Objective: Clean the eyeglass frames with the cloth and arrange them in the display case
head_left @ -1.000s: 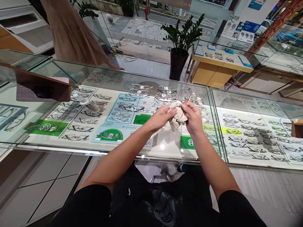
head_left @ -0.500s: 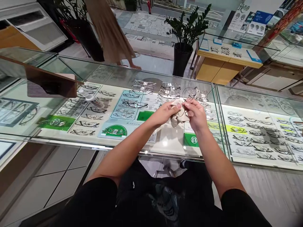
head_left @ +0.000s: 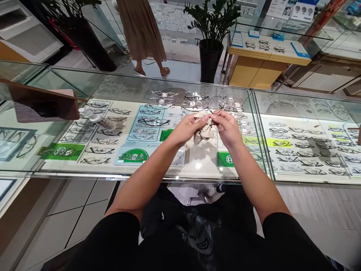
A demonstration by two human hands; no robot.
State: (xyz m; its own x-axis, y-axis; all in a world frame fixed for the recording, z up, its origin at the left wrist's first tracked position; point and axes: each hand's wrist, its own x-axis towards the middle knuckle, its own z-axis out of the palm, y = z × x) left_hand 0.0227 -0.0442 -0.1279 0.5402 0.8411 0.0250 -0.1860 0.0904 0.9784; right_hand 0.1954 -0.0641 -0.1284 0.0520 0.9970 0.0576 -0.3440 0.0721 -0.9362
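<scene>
We stand at a glass-topped desk (head_left: pixel 194 171) that runs from nine to three o'clock, with rows of eyeglasses (head_left: pixel 153 121) showing through its glass on pale boards and blue and green cards. Our left hand (head_left: pixel 184 130) is closed on a crumpled cream cloth (head_left: pixel 203 132), just off twelve o'clock over the desk; our right hand (head_left: pixel 229 130) pinches a thin dark frame (head_left: pixel 216 111) at the cloth's upper right side, and the folds hide part of it. At ten o'clock on the desk we have a white-capped bottle (head_left: pixel 98 119), near a wooden stand (head_left: pixel 45 103) with a striped panel. Past the desk, a potted plant (head_left: pixel 211 56) stands at twelve o'clock, a wooden display cabinet (head_left: pixel 254 69) at one, and a person (head_left: pixel 143 34) in a long brown skirt is at eleven, on the floor (head_left: pixel 183 71) that stretches toward the glass front. The desk's near edge runs crosswise between us and the cloth, our forearms reaching over it. A glass seam (head_left: pixel 261 139) cuts from front to back at one o'clock, just right of our right forearm. Between our forearms, a stretch of pale surface shows through the glass, with the lower green card beside our right forearm.
</scene>
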